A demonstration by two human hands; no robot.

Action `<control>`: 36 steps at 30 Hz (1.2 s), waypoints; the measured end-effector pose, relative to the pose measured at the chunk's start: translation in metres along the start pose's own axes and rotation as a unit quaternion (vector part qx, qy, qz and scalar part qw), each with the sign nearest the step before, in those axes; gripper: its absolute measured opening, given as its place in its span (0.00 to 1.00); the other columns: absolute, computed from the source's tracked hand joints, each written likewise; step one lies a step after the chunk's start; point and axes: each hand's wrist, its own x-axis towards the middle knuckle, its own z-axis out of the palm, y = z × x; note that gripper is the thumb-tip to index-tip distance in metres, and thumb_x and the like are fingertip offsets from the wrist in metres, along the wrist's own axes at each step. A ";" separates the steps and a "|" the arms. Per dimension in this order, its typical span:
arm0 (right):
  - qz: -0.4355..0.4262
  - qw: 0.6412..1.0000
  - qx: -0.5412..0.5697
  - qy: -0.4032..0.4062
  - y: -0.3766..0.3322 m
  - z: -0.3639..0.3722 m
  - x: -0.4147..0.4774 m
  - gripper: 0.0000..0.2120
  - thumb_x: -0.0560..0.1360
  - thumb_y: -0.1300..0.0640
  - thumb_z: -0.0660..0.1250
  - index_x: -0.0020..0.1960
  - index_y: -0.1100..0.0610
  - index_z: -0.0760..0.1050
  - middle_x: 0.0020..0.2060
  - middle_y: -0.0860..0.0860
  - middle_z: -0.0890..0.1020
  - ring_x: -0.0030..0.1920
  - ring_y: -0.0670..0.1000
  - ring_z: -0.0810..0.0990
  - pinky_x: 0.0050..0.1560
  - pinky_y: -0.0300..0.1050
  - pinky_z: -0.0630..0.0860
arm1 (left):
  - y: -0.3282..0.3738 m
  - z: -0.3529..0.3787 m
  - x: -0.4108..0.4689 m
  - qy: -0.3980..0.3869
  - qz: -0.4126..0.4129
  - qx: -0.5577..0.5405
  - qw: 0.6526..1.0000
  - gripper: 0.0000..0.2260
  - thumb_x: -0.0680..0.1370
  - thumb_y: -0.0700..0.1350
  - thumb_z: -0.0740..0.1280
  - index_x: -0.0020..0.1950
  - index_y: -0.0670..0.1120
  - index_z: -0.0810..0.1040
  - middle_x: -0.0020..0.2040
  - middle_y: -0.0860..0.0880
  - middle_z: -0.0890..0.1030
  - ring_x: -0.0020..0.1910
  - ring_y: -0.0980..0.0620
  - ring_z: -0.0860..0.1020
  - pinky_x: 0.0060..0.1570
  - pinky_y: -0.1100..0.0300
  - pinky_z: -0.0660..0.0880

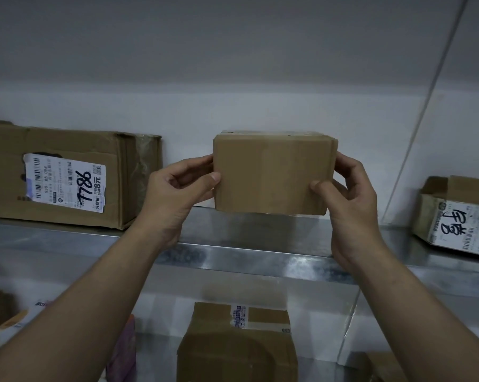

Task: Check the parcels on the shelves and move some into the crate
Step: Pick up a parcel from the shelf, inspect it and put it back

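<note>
A small plain cardboard parcel [271, 172] stands on the upper metal shelf [232, 255], its blank brown face toward me. My left hand [174, 188] grips its left edge, thumb on the front face and fingers curled round the side. Its right edge is held the same way by my right hand [348, 199]. The parcel's bottom edge is at the shelf surface; I cannot tell whether it is lifted. No crate is in view.
A larger box labelled 7786 [67, 177] sits to the left on the same shelf. An open-topped labelled box [453, 216] sits at the right. On the lower shelf stand a taped brown parcel [238, 343], a purple item [125, 348] and boxes at far left [9, 323].
</note>
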 end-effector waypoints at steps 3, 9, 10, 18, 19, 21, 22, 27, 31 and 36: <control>-0.006 0.999 0.031 -0.003 -0.002 0.001 0.000 0.13 0.81 0.61 0.70 0.65 0.56 0.78 0.55 0.40 0.86 0.54 0.38 0.84 0.50 0.33 0.79 | 0.002 -0.002 0.001 -0.002 -0.023 -0.050 0.998 0.07 0.77 0.43 0.77 0.54 0.47 0.87 0.54 0.45 0.88 0.57 0.44 0.86 0.51 0.52 0.84; 0.005 0.999 0.044 -0.009 -0.004 0.003 -0.001 0.17 0.69 0.42 0.77 0.44 0.51 0.75 0.43 0.44 0.84 0.46 0.43 0.82 0.49 0.40 0.79 | 0.005 -0.006 0.003 0.007 -0.032 -0.060 0.998 0.12 0.77 0.49 0.76 0.56 0.45 0.86 0.55 0.45 0.85 0.56 0.47 0.83 0.51 0.50 0.84; 0.001 0.999 0.041 -0.010 -0.003 0.003 -0.002 0.16 0.70 0.45 0.77 0.45 0.53 0.74 0.43 0.44 0.84 0.45 0.43 0.82 0.45 0.37 0.78 | 0.004 -0.006 0.003 0.003 -0.033 -0.054 0.998 0.11 0.76 0.48 0.76 0.56 0.46 0.86 0.55 0.45 0.85 0.56 0.49 0.83 0.52 0.49 0.84; 0.025 1.000 0.001 -0.006 0.007 0.000 0.003 0.14 0.70 0.52 0.78 0.50 0.50 0.74 0.52 0.51 0.82 0.51 0.49 0.82 0.44 0.40 0.78 | 0.008 -0.003 0.000 -0.023 -0.050 -0.027 0.998 0.14 0.78 0.45 0.72 0.63 0.43 0.84 0.58 0.45 0.87 0.58 0.51 0.84 0.56 0.50 0.81; 0.025 1.000 0.000 -0.008 0.007 0.000 0.003 0.14 0.70 0.52 0.78 0.50 0.50 0.74 0.52 0.51 0.82 0.52 0.49 0.82 0.44 0.40 0.78 | 0.007 -0.004 0.001 -0.022 -0.051 -0.027 0.998 0.15 0.78 0.46 0.72 0.63 0.43 0.84 0.58 0.45 0.87 0.58 0.51 0.84 0.57 0.50 0.82; 0.024 1.000 0.001 -0.005 0.007 0.000 0.003 0.14 0.70 0.52 0.78 0.50 0.50 0.74 0.51 0.51 0.82 0.51 0.49 0.82 0.45 0.41 0.78 | 0.007 -0.004 0.003 -0.020 -0.055 -0.030 0.998 0.13 0.81 0.44 0.70 0.64 0.42 0.84 0.58 0.44 0.87 0.59 0.50 0.84 0.57 0.49 0.82; 0.025 1.000 0.004 -0.003 0.007 0.000 0.003 0.14 0.70 0.52 0.78 0.50 0.50 0.74 0.51 0.50 0.82 0.51 0.49 0.82 0.45 0.41 0.78 | 0.006 -0.004 0.003 -0.020 -0.058 -0.035 0.997 0.12 0.83 0.41 0.67 0.64 0.41 0.84 0.59 0.44 0.87 0.59 0.49 0.83 0.56 0.49 0.82; 0.024 0.999 0.026 0.003 0.006 0.000 0.003 0.13 0.71 0.54 0.78 0.49 0.50 0.75 0.49 0.49 0.82 0.48 0.48 0.82 0.44 0.41 0.78 | 0.006 -0.001 0.002 -0.004 -0.032 0.003 0.999 0.15 0.82 0.30 0.66 0.65 0.43 0.83 0.55 0.45 0.88 0.56 0.50 0.86 0.56 0.53 0.84; 0.016 0.998 0.055 0.013 0.003 -0.001 0.002 0.15 0.72 0.58 0.80 0.51 0.52 0.74 0.47 0.46 0.82 0.46 0.45 0.81 0.45 0.40 0.78 | 0.002 -0.007 0.008 0.013 -0.045 0.018 0.999 0.24 0.72 0.46 0.81 0.67 0.48 0.82 0.63 0.43 0.84 0.64 0.47 0.83 0.65 0.45 0.80; 0.032 0.997 0.066 -0.005 -0.001 0.001 0.000 0.29 0.63 0.50 0.87 0.56 0.52 0.73 0.56 0.52 0.83 0.50 0.47 0.85 0.49 0.42 0.81 | 0.007 -0.009 0.006 -0.106 -0.161 -0.023 0.981 0.42 0.59 0.67 0.84 0.67 0.48 0.83 0.65 0.44 0.85 0.64 0.44 0.84 0.57 0.48 0.84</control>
